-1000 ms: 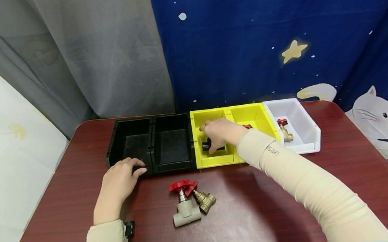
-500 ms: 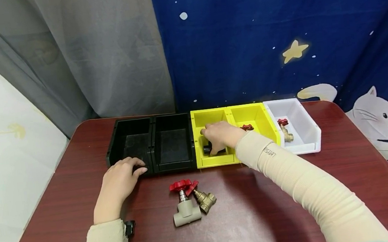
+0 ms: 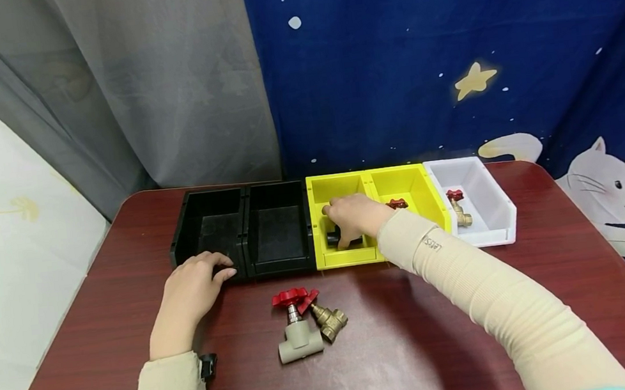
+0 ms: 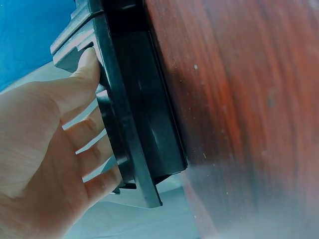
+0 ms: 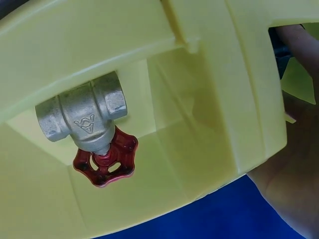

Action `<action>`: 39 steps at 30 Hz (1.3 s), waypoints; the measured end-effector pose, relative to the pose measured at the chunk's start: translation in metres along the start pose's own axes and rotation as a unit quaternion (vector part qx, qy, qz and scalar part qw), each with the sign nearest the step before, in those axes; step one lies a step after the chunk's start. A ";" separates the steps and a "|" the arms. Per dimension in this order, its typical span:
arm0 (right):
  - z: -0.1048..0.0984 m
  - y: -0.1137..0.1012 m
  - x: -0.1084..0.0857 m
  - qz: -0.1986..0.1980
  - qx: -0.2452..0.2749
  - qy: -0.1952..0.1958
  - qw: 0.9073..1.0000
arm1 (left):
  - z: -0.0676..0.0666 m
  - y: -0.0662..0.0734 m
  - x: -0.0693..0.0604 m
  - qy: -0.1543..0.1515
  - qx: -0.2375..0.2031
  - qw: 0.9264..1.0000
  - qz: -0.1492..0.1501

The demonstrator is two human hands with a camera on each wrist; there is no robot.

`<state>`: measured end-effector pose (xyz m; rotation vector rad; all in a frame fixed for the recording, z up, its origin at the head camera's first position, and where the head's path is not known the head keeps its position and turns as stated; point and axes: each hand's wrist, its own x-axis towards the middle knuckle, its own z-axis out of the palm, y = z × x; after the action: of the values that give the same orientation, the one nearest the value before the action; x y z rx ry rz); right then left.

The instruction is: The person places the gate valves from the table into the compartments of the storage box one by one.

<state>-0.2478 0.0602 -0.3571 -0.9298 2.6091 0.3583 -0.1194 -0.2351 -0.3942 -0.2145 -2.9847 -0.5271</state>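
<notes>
My right hand (image 3: 356, 214) reaches into the left yellow bin (image 3: 349, 259) and grips a black, tube-like piece (image 3: 333, 239). Only its ends show, so its kind is unclear. My left hand (image 3: 195, 292) rests on the front edge of the leftmost black bin (image 3: 208, 223). In the left wrist view, the thumb (image 4: 88, 67) lies against the bin rim, and the other fingers reach over it. On the table, a grey tee-shaped valve (image 3: 300, 341) with a red handwheel lies against a brass valve (image 3: 331, 323) with a red handle.
The right yellow bin (image 3: 412, 183) holds a metal valve (image 5: 84, 112) with a red handwheel. A brass valve (image 3: 459, 212) lies in the white bin (image 3: 489, 200). A second black bin (image 3: 277, 225) stands mid-row. Curtains hang behind the table (image 3: 413, 364).
My right hand and sleeve have shifted very slightly, showing more of the red handwheel in the right yellow bin. My left hand and the valves on the table stay put.
</notes>
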 end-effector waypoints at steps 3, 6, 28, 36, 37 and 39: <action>0.000 -0.001 0.000 0.003 0.003 -0.002 1.000 | 0.001 0.000 0.000 0.003 0.002 1.000 0.001; -0.001 -0.001 -0.001 0.007 -0.001 -0.007 1.000 | 0.001 0.000 0.000 0.003 0.001 1.000 0.000; -0.004 0.007 -0.024 -0.020 0.038 0.065 0.997 | 0.000 0.001 -0.001 0.004 -0.003 1.000 -0.003; -0.003 0.008 -0.042 -0.038 0.049 0.115 0.991 | 0.001 -0.001 0.000 0.005 -0.003 1.000 -0.002; -0.002 0.008 -0.044 -0.040 0.047 0.122 0.991 | 0.001 -0.001 0.000 0.004 -0.003 1.000 -0.003; -0.001 0.008 -0.049 -0.047 0.047 0.139 0.988 | 0.001 -0.001 0.000 0.004 -0.002 1.000 -0.003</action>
<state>-0.2178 0.0928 -0.3355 -1.1358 2.7875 0.0856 -0.1197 -0.2356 -0.3957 -0.2032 -2.9771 -0.5347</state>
